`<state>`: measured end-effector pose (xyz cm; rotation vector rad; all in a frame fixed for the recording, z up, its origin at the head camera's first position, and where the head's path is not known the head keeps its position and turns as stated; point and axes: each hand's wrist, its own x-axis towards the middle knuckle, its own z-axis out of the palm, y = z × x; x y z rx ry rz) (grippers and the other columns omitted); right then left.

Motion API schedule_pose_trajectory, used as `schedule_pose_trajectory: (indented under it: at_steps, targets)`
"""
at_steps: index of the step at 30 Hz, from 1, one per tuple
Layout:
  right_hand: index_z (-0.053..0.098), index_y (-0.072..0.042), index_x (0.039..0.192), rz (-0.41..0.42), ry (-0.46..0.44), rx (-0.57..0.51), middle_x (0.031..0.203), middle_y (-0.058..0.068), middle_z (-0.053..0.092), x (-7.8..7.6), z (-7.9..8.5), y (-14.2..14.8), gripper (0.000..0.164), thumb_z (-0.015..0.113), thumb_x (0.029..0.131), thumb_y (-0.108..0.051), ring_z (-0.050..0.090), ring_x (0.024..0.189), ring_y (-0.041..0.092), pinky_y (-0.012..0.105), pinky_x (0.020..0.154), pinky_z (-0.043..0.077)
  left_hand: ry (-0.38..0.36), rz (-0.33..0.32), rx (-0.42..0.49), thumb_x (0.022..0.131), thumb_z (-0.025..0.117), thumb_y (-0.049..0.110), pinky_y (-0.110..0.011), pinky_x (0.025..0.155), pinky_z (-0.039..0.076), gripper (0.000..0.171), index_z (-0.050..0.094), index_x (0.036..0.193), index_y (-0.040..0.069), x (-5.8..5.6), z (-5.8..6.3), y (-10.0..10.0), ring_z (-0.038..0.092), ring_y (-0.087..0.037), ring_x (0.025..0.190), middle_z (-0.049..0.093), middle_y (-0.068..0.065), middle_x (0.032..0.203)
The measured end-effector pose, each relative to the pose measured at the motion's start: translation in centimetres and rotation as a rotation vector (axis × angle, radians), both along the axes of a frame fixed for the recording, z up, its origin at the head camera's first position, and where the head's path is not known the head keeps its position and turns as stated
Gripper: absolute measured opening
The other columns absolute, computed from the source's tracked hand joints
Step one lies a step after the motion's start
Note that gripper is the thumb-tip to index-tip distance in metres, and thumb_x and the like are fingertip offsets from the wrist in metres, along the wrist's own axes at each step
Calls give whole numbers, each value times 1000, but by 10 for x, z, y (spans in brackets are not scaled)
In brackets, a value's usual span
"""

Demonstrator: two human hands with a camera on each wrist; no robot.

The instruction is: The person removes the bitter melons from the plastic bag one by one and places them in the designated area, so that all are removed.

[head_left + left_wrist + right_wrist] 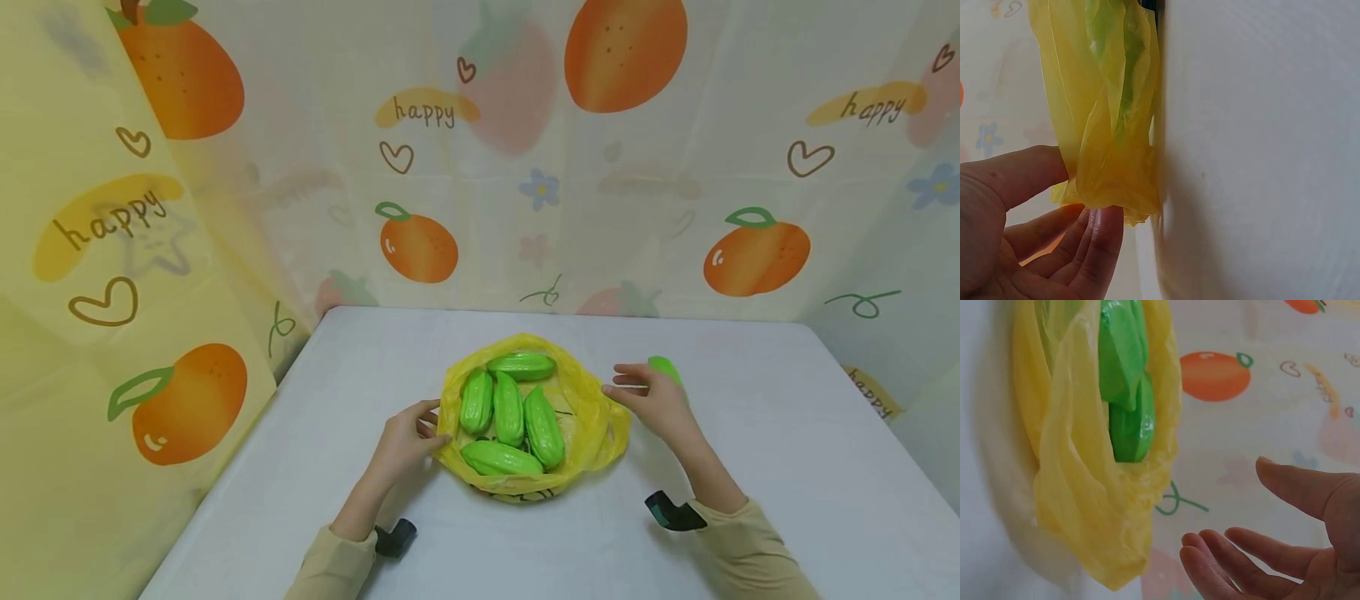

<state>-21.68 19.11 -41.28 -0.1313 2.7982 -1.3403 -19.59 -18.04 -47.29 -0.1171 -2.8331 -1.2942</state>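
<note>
Green vegetable (664, 366), part-hidden, lies 1 o'clock of right hand (658, 403), the nearer; its fingers apart, holding nothing. Left hand (403, 439) pinches yellow bag (596, 427) at 9 o'clock.

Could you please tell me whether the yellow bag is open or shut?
The yellow bag is open: its mouth is spread wide, showing five green objects inside.

An open yellow bag (600, 417) holds five glossy green vegetables (508, 408); a green object (663, 365), perhaps another, shows to its right.
</note>
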Motion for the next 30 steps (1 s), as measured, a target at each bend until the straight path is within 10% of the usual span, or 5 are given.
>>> schedule_pose_trajectory:
  at_steps: [30]
  targets:
    - [56, 2, 127, 100, -52, -42, 121, 20, 62, 3, -33, -48, 51, 68, 88, -28, 63, 106, 36, 39, 83, 55, 2, 8, 9, 74, 79, 13, -26, 65, 50, 55, 60, 126, 9, 3, 4, 2, 60, -12, 75, 67, -7, 98]
